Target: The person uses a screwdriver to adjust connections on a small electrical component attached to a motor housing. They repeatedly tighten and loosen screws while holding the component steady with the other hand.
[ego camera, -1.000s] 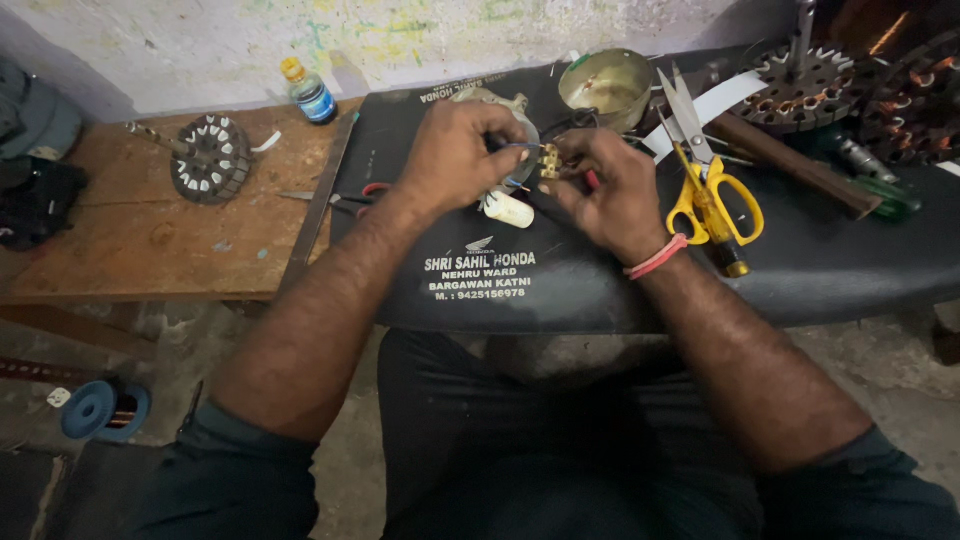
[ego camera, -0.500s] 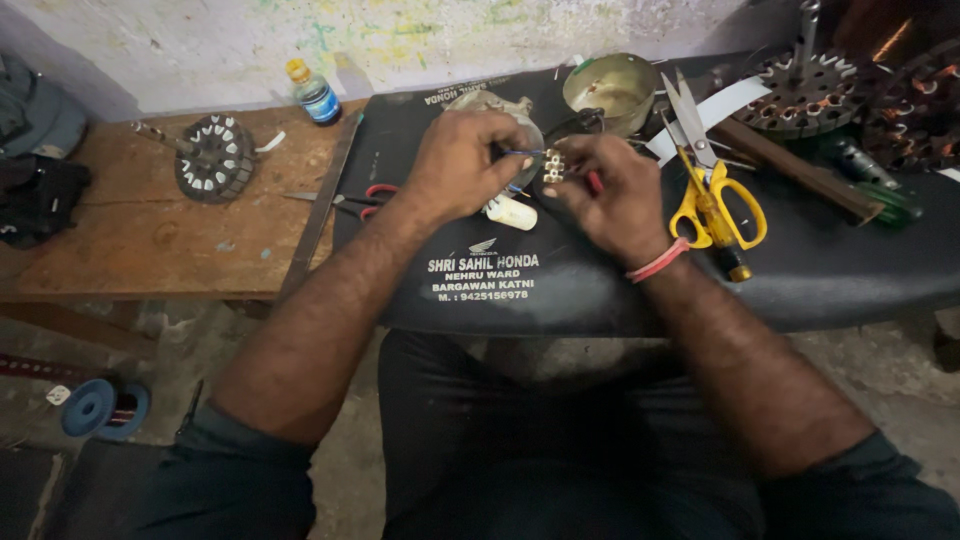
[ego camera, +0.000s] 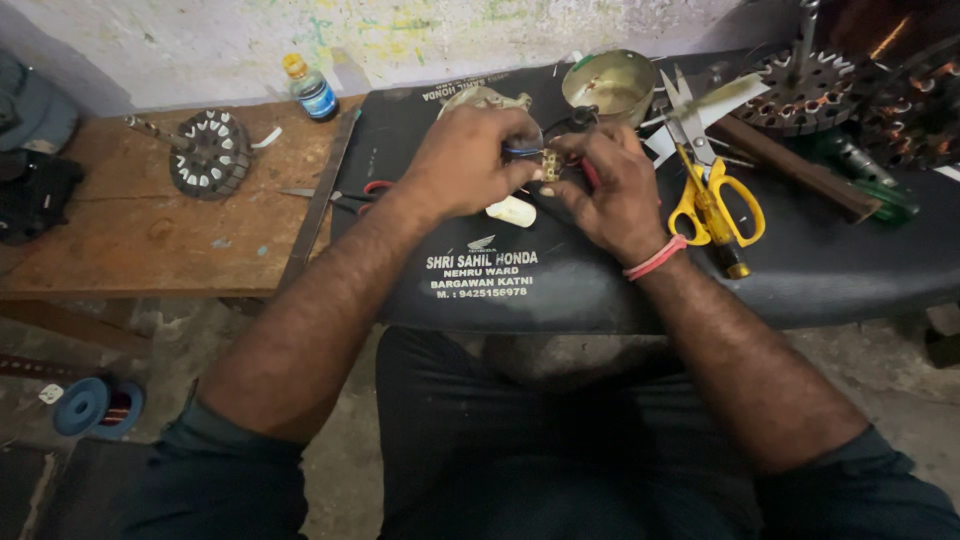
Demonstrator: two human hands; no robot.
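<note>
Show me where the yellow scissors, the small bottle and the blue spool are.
yellow scissors point(ego camera: 716, 196), head view, on the yellow handle loops.
small bottle point(ego camera: 310, 90), head view, on its blue-labelled body.
blue spool point(ego camera: 85, 406), head view, on its round blue flange.

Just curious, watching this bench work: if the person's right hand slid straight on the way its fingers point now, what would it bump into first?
The right hand points leftward, so it would probably meet the left hand first, whose fingers share the small brass part. Depth is hard to judge.
</note>
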